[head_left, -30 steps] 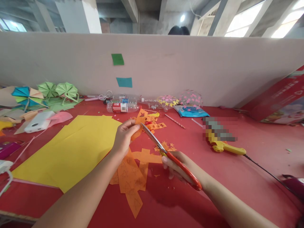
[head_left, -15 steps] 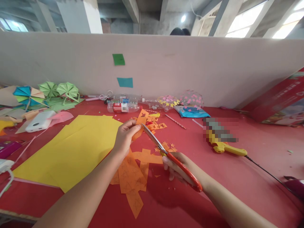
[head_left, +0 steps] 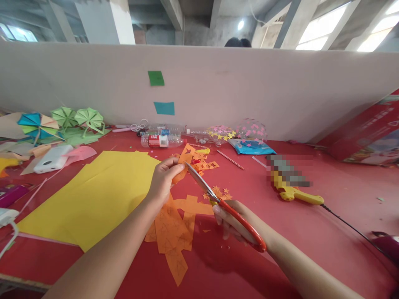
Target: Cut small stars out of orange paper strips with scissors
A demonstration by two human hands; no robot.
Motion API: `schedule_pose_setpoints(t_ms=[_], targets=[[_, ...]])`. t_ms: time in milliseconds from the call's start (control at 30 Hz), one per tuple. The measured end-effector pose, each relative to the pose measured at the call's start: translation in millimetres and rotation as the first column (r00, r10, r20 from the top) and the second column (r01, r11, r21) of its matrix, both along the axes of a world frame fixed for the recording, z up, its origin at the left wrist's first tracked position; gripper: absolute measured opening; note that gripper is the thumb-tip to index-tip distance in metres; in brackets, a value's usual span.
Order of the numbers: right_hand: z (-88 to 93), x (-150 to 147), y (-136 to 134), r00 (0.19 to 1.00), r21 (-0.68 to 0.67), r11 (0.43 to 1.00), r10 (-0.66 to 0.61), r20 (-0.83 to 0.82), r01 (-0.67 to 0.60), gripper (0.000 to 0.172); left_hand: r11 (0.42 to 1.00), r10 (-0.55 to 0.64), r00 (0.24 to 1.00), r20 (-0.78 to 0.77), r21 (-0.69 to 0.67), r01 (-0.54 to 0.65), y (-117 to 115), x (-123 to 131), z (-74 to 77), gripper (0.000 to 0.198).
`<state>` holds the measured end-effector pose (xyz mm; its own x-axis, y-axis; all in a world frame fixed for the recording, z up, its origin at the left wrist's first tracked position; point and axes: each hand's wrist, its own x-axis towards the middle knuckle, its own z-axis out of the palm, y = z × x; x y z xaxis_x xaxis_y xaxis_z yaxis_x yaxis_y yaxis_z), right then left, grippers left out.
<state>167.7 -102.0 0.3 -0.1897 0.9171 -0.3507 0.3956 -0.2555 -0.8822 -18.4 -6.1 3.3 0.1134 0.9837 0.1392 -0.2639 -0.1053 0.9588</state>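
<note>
My left hand (head_left: 166, 176) pinches a strip of orange paper (head_left: 186, 153) that has a star-shaped hole near its upper end. Red-handled scissors (head_left: 240, 219) are in my right hand (head_left: 232, 220), their blades pointing up and left. The blade tips meet the strip's edge beside my left thumb; whether paper lies between them I cannot make out. Below my hands, larger orange sheets (head_left: 173, 228) with pencilled stars lie on the red table (head_left: 237, 274). Small cut orange stars (head_left: 222, 192) are heaped just beyond the scissors, and orange scraps with star holes (head_left: 209, 165) lie farther back.
Yellow paper sheets (head_left: 102, 191) spread at the left. Plastic bottles (head_left: 158, 141), some with paper stars, lie along the white partition (head_left: 199, 83). A striped pencil (head_left: 230, 160) and a blue packet (head_left: 252, 147) are near them. At right is a corded yellow-handled tool (head_left: 304, 195).
Almost nothing differs. Both hands, the orange strip and the scissors stay in nearly the same place.
</note>
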Motion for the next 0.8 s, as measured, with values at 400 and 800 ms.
schedule_pose_setpoints(t_ms=[400, 800], targets=[[-0.4, 0.8, 1.1, 1.000, -0.019, 1.000, 0.002, 0.029, -0.002, 0.053, 1.000, 0.011, 1.000, -0.029, -0.023, -0.012, 1.7, -2.4, 0.7, 0.016], [-2.8, 0.5, 2.0, 1.000, -0.030, 0.999, -0.012, 0.025, 0.013, 0.055, 1.000, 0.019, 1.000, -0.018, 0.018, -0.018, 4.0, -4.1, -3.9, 0.022]])
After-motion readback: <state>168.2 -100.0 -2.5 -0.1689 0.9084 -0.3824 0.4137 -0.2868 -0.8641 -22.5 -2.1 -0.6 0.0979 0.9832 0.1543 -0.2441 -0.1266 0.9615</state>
